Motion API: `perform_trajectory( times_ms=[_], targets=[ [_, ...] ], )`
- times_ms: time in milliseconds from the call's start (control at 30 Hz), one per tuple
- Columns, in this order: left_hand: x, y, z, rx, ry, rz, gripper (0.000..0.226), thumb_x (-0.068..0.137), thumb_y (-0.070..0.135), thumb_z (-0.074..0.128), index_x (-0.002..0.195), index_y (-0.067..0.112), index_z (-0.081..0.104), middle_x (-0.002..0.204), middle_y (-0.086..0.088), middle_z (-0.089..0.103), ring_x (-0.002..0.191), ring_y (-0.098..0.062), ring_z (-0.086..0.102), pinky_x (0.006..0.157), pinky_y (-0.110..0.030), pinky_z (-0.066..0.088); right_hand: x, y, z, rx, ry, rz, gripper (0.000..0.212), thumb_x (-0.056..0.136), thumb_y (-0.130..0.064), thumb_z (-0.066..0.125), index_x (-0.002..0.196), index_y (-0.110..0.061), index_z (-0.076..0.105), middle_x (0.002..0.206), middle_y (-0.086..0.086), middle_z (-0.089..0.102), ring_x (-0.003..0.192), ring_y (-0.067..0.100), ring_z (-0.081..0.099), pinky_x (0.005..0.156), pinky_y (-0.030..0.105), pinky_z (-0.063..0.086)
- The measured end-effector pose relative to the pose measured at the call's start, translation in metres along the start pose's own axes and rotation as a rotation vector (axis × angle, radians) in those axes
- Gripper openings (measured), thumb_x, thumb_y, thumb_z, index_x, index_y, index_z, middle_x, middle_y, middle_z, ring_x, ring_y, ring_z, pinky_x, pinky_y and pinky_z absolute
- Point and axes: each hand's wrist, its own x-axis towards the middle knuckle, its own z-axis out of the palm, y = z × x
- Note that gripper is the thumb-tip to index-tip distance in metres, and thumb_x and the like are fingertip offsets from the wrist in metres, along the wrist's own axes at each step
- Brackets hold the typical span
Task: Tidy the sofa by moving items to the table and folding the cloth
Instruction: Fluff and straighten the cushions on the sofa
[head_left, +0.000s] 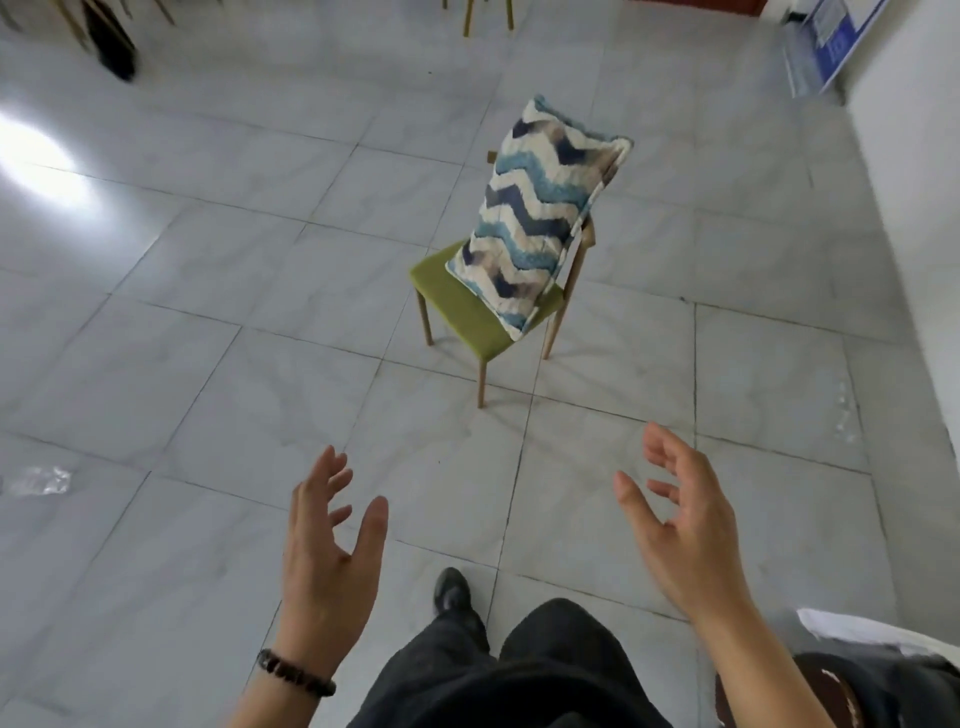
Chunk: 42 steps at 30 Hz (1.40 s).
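Blue cushion (535, 218) on chair (452, 304) — well beyond left grip (327, 551), right grip (680, 535).

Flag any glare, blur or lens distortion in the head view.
Head view: bright glare on the floor at far left; wide-angle bends grout lines near the edges; dark object top left smeared; pillow, chair, left hand and right hand fairly sharp, shadows soft.

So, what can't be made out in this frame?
Head view, all of it:
Chair back: almost wholly hidden by the cushion leaning on it.
Dark object top left: blurred, cut by the edge.
Blue board top right: print too small, cut by the edge.
White item bottom right: cut by the edge, unidentifiable.
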Motion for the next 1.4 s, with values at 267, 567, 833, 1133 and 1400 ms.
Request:
perform_trajectory(
  times_ms=[267,567,833,1133,1400],
  targets=[
    [0.218,0.013,0.071,0.069,-0.122,0.107,0.060,0.089,0.013,0.064,0.141,0.021,0.037,0.130,0.009,0.049,0.120,-0.009,0.053,0.091,-0.037,0.050,0.170,0.004,0.050,0.050,0.134,0.087,0.056,0.089,-0.045,0.060,0.140,-0.029,0.045,0.133,-0.015,0.053,0.121,-0.003,0.051,0.090,0.022,0.047],
    [0.450,0.034,0.177,0.155,-0.250,0.100,0.058,0.089,0.017,0.064,0.142,0.022,0.041,0.128,0.013,0.046,0.119,-0.003,0.051,0.094,-0.039,0.050,0.406,0.037,0.086,0.041,0.178,0.191,0.054,0.089,-0.040,0.063,0.139,-0.029,0.044,0.131,-0.011,0.054,0.117,0.002,0.053,0.090,0.029,0.052],
    [0.629,0.039,0.272,0.152,-0.387,0.103,0.054,0.088,0.023,0.064,0.138,0.024,0.043,0.128,0.012,0.044,0.121,-0.004,0.050,0.093,-0.036,0.049,0.581,0.049,0.108,0.031,0.156,0.282,0.053,0.090,-0.039,0.062,0.140,-0.031,0.044,0.130,-0.016,0.050,0.119,-0.005,0.050,0.089,0.023,0.050],
    [0.786,-0.040,0.441,0.308,-0.690,-0.008,0.100,0.076,0.067,0.052,0.151,0.010,0.018,0.150,-0.009,0.025,0.140,-0.023,0.026,0.115,-0.042,0.027,0.711,0.127,0.202,0.063,0.146,0.753,0.129,0.069,-0.068,0.075,0.155,-0.029,-0.013,0.164,-0.003,-0.003,0.152,0.022,0.004,0.116,0.040,0.012],
    [0.836,-0.045,0.514,0.236,-0.885,-0.090,0.105,0.073,0.071,0.064,0.149,0.017,0.016,0.147,-0.008,0.040,0.136,-0.026,0.040,0.109,-0.043,0.038,0.745,0.130,0.240,0.061,0.342,0.777,0.119,0.070,-0.052,0.083,0.155,-0.011,0.011,0.148,0.009,0.038,0.132,0.020,0.036,0.112,0.035,0.024]
  ],
)
